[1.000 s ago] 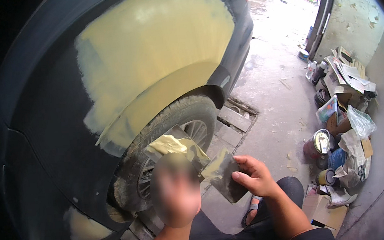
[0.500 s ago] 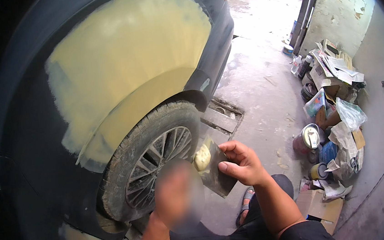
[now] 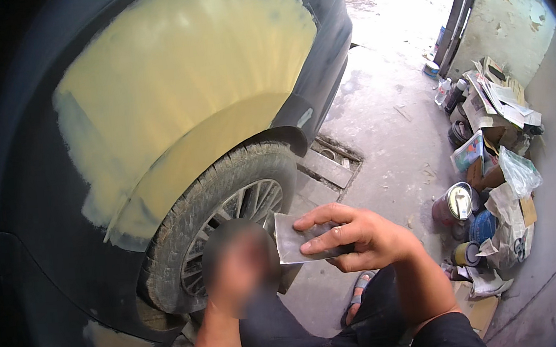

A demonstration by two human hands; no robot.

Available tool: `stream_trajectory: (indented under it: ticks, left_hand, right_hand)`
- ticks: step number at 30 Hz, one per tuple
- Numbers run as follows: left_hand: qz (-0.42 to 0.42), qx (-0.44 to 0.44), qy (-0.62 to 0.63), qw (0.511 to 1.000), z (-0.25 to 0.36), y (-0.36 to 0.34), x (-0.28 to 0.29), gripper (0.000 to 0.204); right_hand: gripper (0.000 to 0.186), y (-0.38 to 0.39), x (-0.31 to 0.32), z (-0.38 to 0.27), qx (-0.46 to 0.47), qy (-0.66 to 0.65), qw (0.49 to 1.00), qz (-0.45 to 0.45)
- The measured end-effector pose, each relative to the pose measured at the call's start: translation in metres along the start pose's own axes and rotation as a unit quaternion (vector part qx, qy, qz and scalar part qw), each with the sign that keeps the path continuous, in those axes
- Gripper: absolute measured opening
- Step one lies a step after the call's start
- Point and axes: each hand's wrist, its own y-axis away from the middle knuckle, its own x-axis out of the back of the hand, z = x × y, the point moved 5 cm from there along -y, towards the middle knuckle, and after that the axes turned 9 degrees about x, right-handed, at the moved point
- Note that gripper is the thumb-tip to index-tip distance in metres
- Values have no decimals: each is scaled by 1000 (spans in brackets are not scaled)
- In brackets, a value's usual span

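My right hand [image 3: 356, 236] grips a thin grey flat spreader [image 3: 294, 239], fingers spread along its upper face and tilted level in front of the wheel. Beside it, my left hand [image 3: 241, 266] is smeared into a dark blur, so its fingers and anything in them are hidden. A darker plate edge [image 3: 290, 279] shows just under the spreader, next to the left hand. On the left stands a dark car whose rear fender carries a broad coat of pale yellow filler [image 3: 189, 69], reaching down to the wheel arch. The dusty tyre [image 3: 166, 256] sits below it.
Along the right wall lie paint cans [image 3: 451, 204], crumpled paper [image 3: 508, 219], a clear plastic bag [image 3: 521, 171] and stacked newspapers [image 3: 501, 98]. A floor drain channel [image 3: 330, 165] lies behind the wheel. Below it is my sandalled foot [image 3: 356, 297].
My right hand has turned, bringing the spreader's flat grey face into view. The lump of pale putty seen earlier on the plate no longer shows. The view has shifted slightly.
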Motion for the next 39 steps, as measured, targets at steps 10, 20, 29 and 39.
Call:
stream_trajectory:
  ticks: [10, 20, 29, 39]
  left_hand:
    - [177, -166, -306, 920, 54, 0, -6, 16]
    - [177, 25, 135, 975, 53, -15, -36, 16]
    - [270, -28, -145, 952, 51, -7, -17, 32]
    - [209, 130, 263, 933, 7, -13, -41, 47]
  right_hand:
    - [47, 46, 29, 35, -81, 338, 912, 218]
    - [55, 18, 2, 14, 10, 469, 866, 171]
    - [47, 71, 30, 108, -126, 146, 950, 247]
    - [59, 60, 87, 230, -236, -93, 892, 374]
